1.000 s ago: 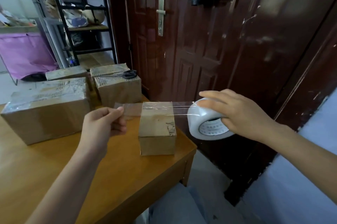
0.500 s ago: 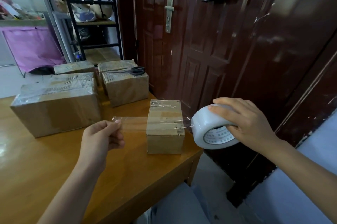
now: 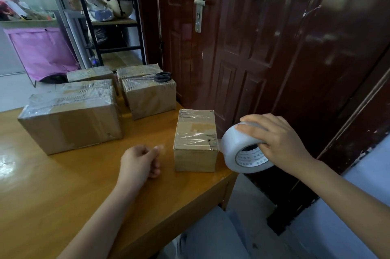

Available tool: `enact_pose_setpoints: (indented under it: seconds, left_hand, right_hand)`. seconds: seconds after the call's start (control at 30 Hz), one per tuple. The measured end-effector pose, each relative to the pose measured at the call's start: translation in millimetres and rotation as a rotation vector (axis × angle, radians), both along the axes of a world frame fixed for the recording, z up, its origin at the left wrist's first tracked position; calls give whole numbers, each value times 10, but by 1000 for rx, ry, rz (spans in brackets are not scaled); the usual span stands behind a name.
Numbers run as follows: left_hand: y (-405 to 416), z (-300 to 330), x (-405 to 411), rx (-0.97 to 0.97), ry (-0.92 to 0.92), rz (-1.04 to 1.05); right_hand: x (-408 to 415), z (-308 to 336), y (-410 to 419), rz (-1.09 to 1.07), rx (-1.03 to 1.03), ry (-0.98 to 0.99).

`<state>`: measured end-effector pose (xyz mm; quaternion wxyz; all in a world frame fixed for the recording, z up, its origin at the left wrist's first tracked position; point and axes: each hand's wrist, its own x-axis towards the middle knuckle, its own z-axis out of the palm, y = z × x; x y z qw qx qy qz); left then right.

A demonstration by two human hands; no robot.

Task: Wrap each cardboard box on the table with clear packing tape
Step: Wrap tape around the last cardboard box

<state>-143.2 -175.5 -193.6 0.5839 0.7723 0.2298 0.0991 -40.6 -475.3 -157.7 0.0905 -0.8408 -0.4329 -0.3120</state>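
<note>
Tape roll (image 3: 242, 149) sits off the table's (image 3: 63, 185) right edge, just beside the small box (image 3: 195, 142). We grip it with our right hand (image 3: 278, 144): fingers curled over the top of the roll, thumb tucked at the core opening. A clear strip of tape (image 3: 195, 135) lies across the near top of the small box, running from the roll on its right side toward our left hand (image 3: 139, 163). That hand hovers left of the box, fingers curled, thumb and forefinger pinched together at a faint, blurred tape end; we cannot tell for certain that the end is in the pinch.

Small box stands near the table's right corner. Big box (image 3: 69, 117) lies well to the left. Two more boxes sit behind, one (image 3: 149, 98) bearing scissors (image 3: 160, 77), the other (image 3: 90, 74) further left.
</note>
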Motion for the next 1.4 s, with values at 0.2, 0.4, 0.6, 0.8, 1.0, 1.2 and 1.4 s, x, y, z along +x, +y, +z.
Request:
enact_pose_setpoints:
  seconds: [0.2, 0.4, 0.6, 0.8, 1.0, 1.2, 1.4]
  left_hand:
    - [-215, 6, 109, 717, 80, -157]
    - [-294, 37, 125, 1049, 163, -197]
    - [-259, 11, 95, 847, 59, -223]
    - [-120, 414, 108, 285, -409, 149]
    - [-213, 778, 452, 649, -454, -584]
    - [-119, 393, 648, 400, -585, -707]
    - [110, 139, 595, 388, -616, -563]
  right_hand:
    - [61, 70, 229, 68, -29, 62]
    - [62, 61, 240, 68, 23, 87]
    - [45, 78, 235, 23, 160, 177]
    - [62, 656, 265, 57, 63, 74]
    - [98, 1224, 681, 144, -239, -42]
    - [89, 1254, 1160, 176, -355, 2]
    - [146, 1010, 1266, 239, -24, -47]
